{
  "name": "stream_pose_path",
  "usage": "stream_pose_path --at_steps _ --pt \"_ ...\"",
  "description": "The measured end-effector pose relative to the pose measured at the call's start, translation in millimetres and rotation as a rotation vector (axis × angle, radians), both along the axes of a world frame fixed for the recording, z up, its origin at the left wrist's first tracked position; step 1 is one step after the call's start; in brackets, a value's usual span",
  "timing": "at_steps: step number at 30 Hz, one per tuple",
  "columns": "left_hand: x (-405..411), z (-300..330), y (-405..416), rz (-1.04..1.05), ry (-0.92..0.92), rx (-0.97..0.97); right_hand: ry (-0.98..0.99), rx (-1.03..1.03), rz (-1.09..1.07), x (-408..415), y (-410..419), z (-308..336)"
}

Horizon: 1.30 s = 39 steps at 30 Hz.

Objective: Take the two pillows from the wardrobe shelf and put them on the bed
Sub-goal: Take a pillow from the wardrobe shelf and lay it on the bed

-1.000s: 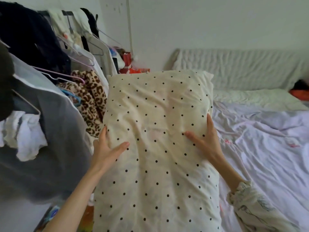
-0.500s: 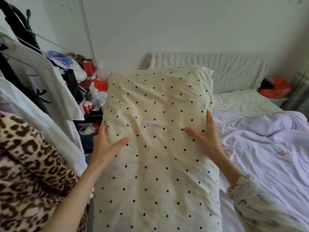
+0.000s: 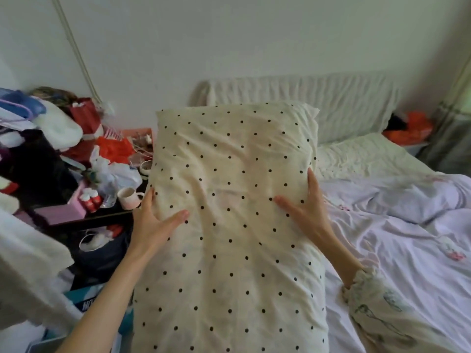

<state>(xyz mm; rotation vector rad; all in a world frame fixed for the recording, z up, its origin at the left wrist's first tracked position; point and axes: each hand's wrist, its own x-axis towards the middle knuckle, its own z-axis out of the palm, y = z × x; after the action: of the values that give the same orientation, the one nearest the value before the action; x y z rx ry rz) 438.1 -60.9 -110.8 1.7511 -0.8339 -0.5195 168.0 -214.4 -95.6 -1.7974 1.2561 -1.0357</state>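
A cream pillow with black dots (image 3: 229, 212) fills the middle of the view, held upright in front of me. My left hand (image 3: 153, 222) grips its left edge, thumb laid across the front. My right hand (image 3: 308, 212) holds its right edge the same way. The bed (image 3: 407, 250), covered with a rumpled pale lilac sheet, lies to the right and behind the pillow. A pale green pillow (image 3: 362, 154) rests at the head of the bed below the padded headboard (image 3: 331, 98). No wardrobe shelf or second dotted pillow is in sight.
A cluttered dark bedside table (image 3: 84, 215) stands at the left with a mug (image 3: 128, 198), bottles, bags and piled clothes (image 3: 38, 118). White hanging fabric (image 3: 23, 263) crowds the near left. An orange item (image 3: 413, 128) lies beyond the bed's far right corner.
My view has swung right, away from the hanging clothes and toward the bedside table and bed. The pillow stays held in both hands in the same grip.
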Motion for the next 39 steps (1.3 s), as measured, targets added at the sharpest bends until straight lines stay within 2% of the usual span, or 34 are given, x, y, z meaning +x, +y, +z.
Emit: stream_pose_path --at_steps 6,13,21,28,35,39 --pt "68.8 -2.6 -118.2 -0.006 -0.015 0.013 -0.028 0.02 0.011 61.4 -112.8 -8.1" --pt "145.3 40.3 -261.7 0.014 -0.141 -0.003 -0.129 0.015 -0.001 134.2 -253.7 23.8" --pt "196.8 39.3 -384.8 -0.008 -0.159 -0.004 -0.196 0.034 -0.078 179.7 -355.7 22.5" --pt "246.7 23.8 -520.7 -0.156 -0.152 0.086 -0.2 0.074 -0.222 209.3 -438.6 -1.6" --pt "295.2 15.0 -669.2 -0.453 -0.126 0.098 -0.217 0.107 -0.469 246.0 -521.3 -28.0" --pt "307.2 4.8 -740.6 -0.507 -0.187 0.153 -0.221 0.133 -0.57 259.6 -560.0 -46.7"
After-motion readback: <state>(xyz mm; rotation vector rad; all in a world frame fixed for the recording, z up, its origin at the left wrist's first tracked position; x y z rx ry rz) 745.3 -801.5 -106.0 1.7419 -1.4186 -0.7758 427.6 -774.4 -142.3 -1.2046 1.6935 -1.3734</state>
